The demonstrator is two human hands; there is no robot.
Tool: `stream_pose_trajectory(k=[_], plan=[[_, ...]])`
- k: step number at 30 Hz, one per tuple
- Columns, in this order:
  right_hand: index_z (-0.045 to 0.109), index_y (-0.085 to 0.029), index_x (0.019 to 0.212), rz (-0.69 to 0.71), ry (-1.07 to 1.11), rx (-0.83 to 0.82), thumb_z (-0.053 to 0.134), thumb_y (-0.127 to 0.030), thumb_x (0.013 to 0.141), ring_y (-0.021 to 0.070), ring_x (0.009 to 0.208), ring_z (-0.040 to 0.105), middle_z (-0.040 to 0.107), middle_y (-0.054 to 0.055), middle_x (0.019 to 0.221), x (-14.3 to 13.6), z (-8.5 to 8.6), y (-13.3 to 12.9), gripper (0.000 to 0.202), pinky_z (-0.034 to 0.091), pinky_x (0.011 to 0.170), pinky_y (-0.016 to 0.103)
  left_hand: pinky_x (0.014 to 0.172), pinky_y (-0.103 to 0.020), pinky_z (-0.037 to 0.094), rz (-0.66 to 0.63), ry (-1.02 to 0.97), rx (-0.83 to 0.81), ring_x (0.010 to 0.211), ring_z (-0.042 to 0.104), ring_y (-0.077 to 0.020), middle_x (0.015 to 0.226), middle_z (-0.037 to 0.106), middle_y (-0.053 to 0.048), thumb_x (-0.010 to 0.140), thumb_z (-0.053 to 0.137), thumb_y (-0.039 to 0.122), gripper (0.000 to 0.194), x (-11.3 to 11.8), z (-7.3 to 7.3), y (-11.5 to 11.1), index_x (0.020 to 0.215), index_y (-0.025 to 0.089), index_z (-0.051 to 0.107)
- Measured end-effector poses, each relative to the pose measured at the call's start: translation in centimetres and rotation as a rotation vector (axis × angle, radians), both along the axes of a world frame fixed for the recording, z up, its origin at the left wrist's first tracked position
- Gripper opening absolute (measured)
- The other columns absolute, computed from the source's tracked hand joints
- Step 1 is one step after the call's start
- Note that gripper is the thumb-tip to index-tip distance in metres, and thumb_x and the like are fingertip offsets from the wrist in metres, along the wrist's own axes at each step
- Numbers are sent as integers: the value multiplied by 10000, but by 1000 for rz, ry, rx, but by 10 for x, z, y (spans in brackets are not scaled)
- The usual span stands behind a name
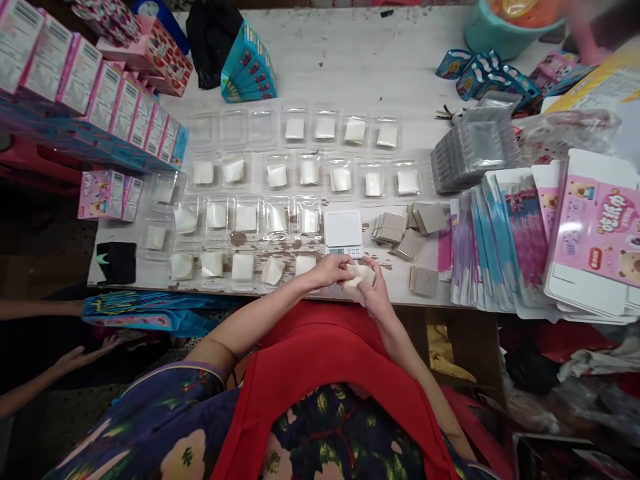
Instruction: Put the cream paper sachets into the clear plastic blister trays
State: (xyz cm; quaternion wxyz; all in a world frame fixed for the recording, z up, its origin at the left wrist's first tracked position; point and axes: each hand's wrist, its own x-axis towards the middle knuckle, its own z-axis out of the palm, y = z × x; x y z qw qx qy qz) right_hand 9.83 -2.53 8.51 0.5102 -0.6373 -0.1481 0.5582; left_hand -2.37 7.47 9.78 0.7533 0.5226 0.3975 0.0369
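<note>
Cream-white and soft-looking, a small folded piece [361,275] is held up between both hands above the near edge of the table [325,60], just in front of a flat white scale [343,230]. The left hand [334,269] comes in from the side, its forearm slanting across the lap, with thumb and fingers pinching one edge. The right hand [378,293] reaches forward more steeply, its fingers curled around the opposite side. The fingers cover part of the piece, so its full outline is hidden; it seems to be thin, pliable sheet, though at this size I can't be sure.

To the left and beyond, clear plastic trays [233,127] with raised rims stand in uneven rows, most bearing a similar pale, squarish piece, some smooth and others creased. Right of the scale lie stiff grey-beige squares [389,227] in small stacks. Farther right are a ridged stack of nested clear trays [475,143] and glossy printed cartons [595,233], flat and overlapping.

Boxes in pink and white [113,97] line the far left, cut off by the frame, as is a turquoise bucket [493,33] at the upper right. Below, a red apron [320,333] covers dark floral cloth. At the left edge, a co-worker's hand [75,360] shows dimly beside blue packs [145,312].
</note>
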Motion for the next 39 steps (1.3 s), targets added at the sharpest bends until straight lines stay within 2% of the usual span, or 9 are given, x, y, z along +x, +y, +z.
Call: stream_pose_trajectory(k=[4,9,17,20,23,27,33,36,39], plan=[[554,-223,1105,-99,169,-142,577,-118,506,160,678,566,656,-15,831,-18,-13,-13,609,448,561,243,495,-193,343,-44,123,162,499,472,-78,543,511,55,686,606,250,155,-19,-15,-2,786,132,608],[576,-227,924,-39,370,-230,710,-190,546,162,639,546,643,-25,742,-29,-21,-26,403,421,563,256,493,-192,393,10,48,-89,493,472,-71,553,498,65,655,671,288,242,-40,-40,-5,810,134,569],[537,-231,812,235,2,-111,671,-341,645,167,680,488,566,-39,696,-9,-36,-8,240,390,677,293,517,-222,464,-20,98,-193,564,563,-109,650,597,17,652,719,341,337,-29,-41,8,896,135,611],[544,-233,806,279,-111,-134,648,-305,624,175,699,470,555,-33,716,-2,-41,-2,222,375,677,299,520,-216,431,-197,150,-40,550,544,-110,637,601,21,696,668,283,252,-19,-42,18,903,143,637],[548,-237,841,233,-105,-158,640,-284,602,176,695,469,554,-30,728,3,-45,1,261,375,655,296,569,-227,400,-363,303,365,597,552,-134,632,606,7,746,595,217,162,-9,-42,25,883,161,659],[570,-232,915,204,-8,-172,635,-336,624,150,587,449,542,-40,673,8,-45,2,315,373,574,285,657,-258,404,-375,544,726,755,600,-189,783,670,-54,852,497,242,209,-2,-41,41,965,175,660],[589,-235,946,71,177,-248,719,-303,581,111,537,425,544,-48,682,19,-41,-3,394,352,505,249,626,-243,414,-306,537,672,744,588,-164,839,666,-46,846,521,232,167,11,-51,95,933,156,642],[587,-243,932,30,207,-271,728,-292,566,111,544,429,543,-52,689,23,-41,-7,395,369,502,248,610,-232,421,-369,454,540,719,581,-145,846,660,-32,806,570,204,145,25,-59,118,917,144,640],[598,-251,926,-5,232,-298,737,-277,547,118,560,455,556,-48,709,24,-40,-11,405,394,516,257,661,-262,441,-426,524,637,787,584,-172,878,659,-57,819,541,201,146,39,-70,130,900,140,647]])
